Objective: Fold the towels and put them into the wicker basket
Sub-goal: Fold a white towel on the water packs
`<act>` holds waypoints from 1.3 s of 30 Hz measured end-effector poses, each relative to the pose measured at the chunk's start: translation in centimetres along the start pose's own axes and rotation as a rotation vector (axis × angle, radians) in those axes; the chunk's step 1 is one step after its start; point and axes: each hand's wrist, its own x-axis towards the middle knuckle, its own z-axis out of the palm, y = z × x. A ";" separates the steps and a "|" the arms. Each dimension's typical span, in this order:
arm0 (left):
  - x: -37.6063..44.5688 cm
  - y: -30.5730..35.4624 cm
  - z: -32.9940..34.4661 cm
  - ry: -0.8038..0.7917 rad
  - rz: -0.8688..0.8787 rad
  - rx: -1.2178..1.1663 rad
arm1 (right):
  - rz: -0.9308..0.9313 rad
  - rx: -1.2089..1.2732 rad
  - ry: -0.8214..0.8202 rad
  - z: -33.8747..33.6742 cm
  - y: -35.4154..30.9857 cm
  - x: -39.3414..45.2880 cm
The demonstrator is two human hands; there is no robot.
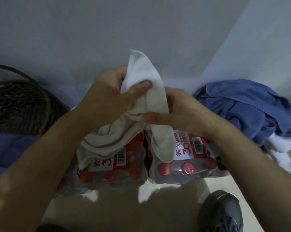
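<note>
- A cream towel point(146, 101) is held up in the air in front of the person, bunched and unfolded, above two shrink-wrapped packs of water bottles point(178, 158) that stand on the floor.
- One corner of the towel sticks up above the hands against the pale wall point(108, 27); its lower folds hang down and drape over the tops of the bottle packs, covering part of their red and white labels.
- The left hand point(108, 92) grips the upper part of the towel, thumb pressed across the cloth and fingers curled behind it.
- The right hand point(179, 111) grips the towel just below, thumb lying across the front of the cloth and fingers wrapped round the back.
- The two hands are close together, the left a little higher than the right.
- The bottles have red caps point(188, 168) that show through the clear wrap along the near edge of the packs.
- The wicker basket point(19, 101) stands on the floor at the left, beside the packs, dark brown, with a handle arching up; only part of it is in view.
- Just in front of the basket lies a blue padded cushion point(9, 148).
- At the right, against the wall, a blue towel point(245, 111) lies in a crumpled heap, with something white point(164, 143) partly under its near edge.
- A dark shoe point(223, 213) shows on the pale floor point(158, 215) at the lower right.
</note>
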 end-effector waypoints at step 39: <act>-1.2 1.2 -0.9 -0.050 -0.153 0.002 | 0.024 0.403 0.095 -1.2 -3.1 -0.5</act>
